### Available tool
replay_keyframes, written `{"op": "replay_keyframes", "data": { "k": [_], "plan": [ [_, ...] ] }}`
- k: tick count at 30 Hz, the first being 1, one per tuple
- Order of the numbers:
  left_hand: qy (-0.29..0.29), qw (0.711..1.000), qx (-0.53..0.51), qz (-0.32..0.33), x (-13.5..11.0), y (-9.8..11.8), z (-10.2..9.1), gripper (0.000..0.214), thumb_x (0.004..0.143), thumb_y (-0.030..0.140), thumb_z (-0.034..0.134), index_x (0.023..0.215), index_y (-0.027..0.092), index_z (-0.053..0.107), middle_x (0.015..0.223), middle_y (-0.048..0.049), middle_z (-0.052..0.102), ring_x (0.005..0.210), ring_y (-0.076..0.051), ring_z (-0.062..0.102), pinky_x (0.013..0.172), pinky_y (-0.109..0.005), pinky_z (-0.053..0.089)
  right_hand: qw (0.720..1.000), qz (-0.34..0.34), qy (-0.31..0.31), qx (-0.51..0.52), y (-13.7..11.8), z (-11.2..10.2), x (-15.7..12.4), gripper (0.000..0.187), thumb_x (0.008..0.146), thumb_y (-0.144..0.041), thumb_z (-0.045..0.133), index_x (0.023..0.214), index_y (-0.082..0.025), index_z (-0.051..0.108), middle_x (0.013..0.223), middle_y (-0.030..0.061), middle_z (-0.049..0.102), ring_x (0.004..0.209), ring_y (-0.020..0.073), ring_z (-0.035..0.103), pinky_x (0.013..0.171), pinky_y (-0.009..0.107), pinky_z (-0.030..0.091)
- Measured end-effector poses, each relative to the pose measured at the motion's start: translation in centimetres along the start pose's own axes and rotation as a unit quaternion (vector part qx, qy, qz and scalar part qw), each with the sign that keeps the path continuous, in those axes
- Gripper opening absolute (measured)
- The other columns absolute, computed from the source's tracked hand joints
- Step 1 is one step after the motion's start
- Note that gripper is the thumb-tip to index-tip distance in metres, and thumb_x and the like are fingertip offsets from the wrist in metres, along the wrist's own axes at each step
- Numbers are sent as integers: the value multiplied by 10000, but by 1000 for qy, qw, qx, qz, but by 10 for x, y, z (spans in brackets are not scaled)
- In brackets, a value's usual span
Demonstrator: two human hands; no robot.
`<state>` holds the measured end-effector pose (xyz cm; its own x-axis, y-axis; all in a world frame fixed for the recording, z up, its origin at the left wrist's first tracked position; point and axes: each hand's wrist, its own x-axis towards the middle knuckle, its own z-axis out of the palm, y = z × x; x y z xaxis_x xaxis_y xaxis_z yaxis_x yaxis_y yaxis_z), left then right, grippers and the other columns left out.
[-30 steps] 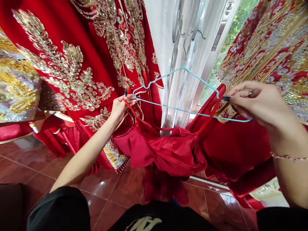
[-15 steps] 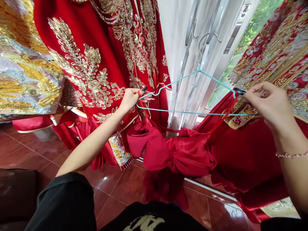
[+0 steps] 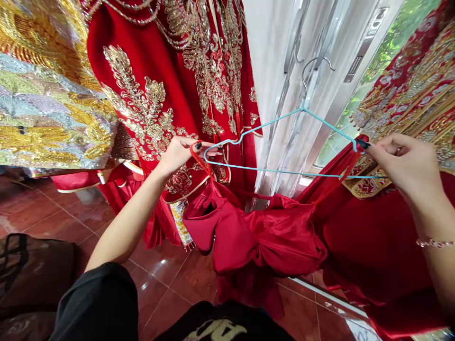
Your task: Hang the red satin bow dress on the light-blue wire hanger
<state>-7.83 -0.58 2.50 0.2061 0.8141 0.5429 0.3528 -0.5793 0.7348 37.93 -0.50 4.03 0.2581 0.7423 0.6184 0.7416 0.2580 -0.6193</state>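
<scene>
My left hand (image 3: 179, 154) is closed on a thin red strap (image 3: 201, 161), its fingers beside the left end of a light-blue clothes hanger (image 3: 303, 109). At the hanger's right end, my right hand (image 3: 408, 158) pinches the corner, where another red strap (image 3: 350, 166) is looped over. Both straps run down to a red satin garment (image 3: 234, 232), which hangs bunched below the hanger's bar. The hanger's metal hook points up and is on nothing that I can make out.
A red jacket with gold embroidery (image 3: 152, 102) hangs behind my left hand. Further left is a yellow and silver sequined garment (image 3: 53, 109). An embroidered red and gold garment (image 3: 423, 85) hangs at right, beside a door frame (image 3: 359, 61). A dark bag (image 3: 39, 279) sits on the tiled floor.
My left hand has shifted left, drawing the red strap out from the hanger's left end. The right hand keeps its pinch. The view has turned slightly left.
</scene>
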Motion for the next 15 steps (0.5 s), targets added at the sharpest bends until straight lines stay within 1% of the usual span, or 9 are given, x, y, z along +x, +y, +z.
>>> {"op": "replay_keyframes", "data": {
  "k": [3, 6, 8, 12, 14, 15],
  "plan": [
    [4, 1000, 17, 8, 4, 13, 7, 552, 848, 586, 651, 1055, 89, 772, 907, -162, 787, 963, -267, 756, 818, -361, 634, 1000, 2, -7, 7, -1, 0, -1, 201, 818, -174, 661, 657, -171, 541, 512, -68, 386, 474, 34, 267, 502, 257, 187],
    [-20, 998, 54, 8, 23, 29, 21, 532, 862, 554, 651, 1054, 71, 766, 863, -144, 780, 920, -254, 760, 799, -344, 628, 1000, -2, 2, 11, 0, 2, -1, 195, 800, -172, 658, 646, -175, 538, 506, -69, 375, 474, 38, 260, 496, 251, 201],
    [-41, 997, 65, 13, 37, 36, 31, 500, 883, 513, 640, 1032, 52, 762, 802, -129, 765, 854, -239, 760, 788, -346, 620, 1000, -8, 4, 8, 2, 2, -1, 185, 789, -168, 649, 639, -175, 540, 508, -65, 378, 480, 44, 273, 496, 250, 216],
    [-76, 991, 104, 29, 58, 42, 47, 414, 927, 414, 583, 958, 31, 738, 683, -72, 713, 715, -185, 728, 821, -391, 595, 1000, -26, -6, 12, 4, 3, -2, 163, 774, -164, 611, 628, -176, 539, 498, -63, 366, 485, 56, 283, 492, 252, 217],
    [-100, 984, 145, 36, 63, 42, 48, 354, 926, 366, 567, 881, 52, 724, 660, -43, 692, 679, -160, 703, 836, -397, 579, 999, -28, -5, 14, 4, 3, -3, 149, 754, -164, 601, 621, -179, 535, 486, -65, 360, 478, 60, 282, 487, 254, 218],
    [-118, 977, 172, 40, 65, 42, 45, 319, 912, 344, 576, 832, 68, 713, 647, -30, 682, 662, -151, 689, 835, -391, 571, 1000, -27, -8, 13, 4, 4, -4, 146, 745, -167, 596, 615, -180, 531, 482, -63, 364, 475, 63, 286, 487, 257, 219]
  ]
}}
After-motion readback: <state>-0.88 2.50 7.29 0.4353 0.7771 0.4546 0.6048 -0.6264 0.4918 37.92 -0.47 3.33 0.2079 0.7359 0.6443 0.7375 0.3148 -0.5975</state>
